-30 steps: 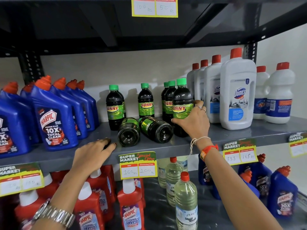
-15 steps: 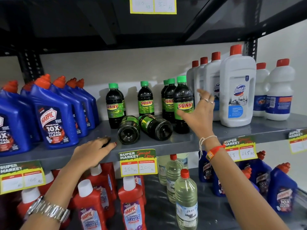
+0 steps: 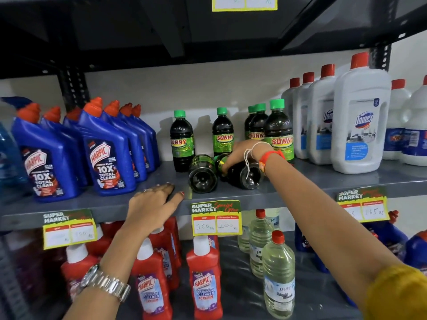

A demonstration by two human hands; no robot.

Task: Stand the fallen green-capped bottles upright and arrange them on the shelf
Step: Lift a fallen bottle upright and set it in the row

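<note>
Dark rigid fallen bottle (image 3: 240,174), likely heavy and roll-prone beside the price tag (image 3: 216,218), is clasped mid-body by the right hand (image 3: 240,151).

Right hand (image 3: 240,151) gripping a fallen green-capped bottle (image 3: 242,175), second fallen bottle (image 3: 202,174) beside it, left hand (image 3: 152,207) on shelf edge (image 3: 288,197)

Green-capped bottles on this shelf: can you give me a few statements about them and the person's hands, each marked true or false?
1. Two green-capped bottles lie on their sides. True: the left fallen bottle and right fallen bottle.
2. The right hand grips the right fallen bottle. True.
3. The left hand holds a blue Harpic bottle. False: it rests on the shelf edge.
4. The white Domex bottles have fallen. False: they stand upright.
</note>
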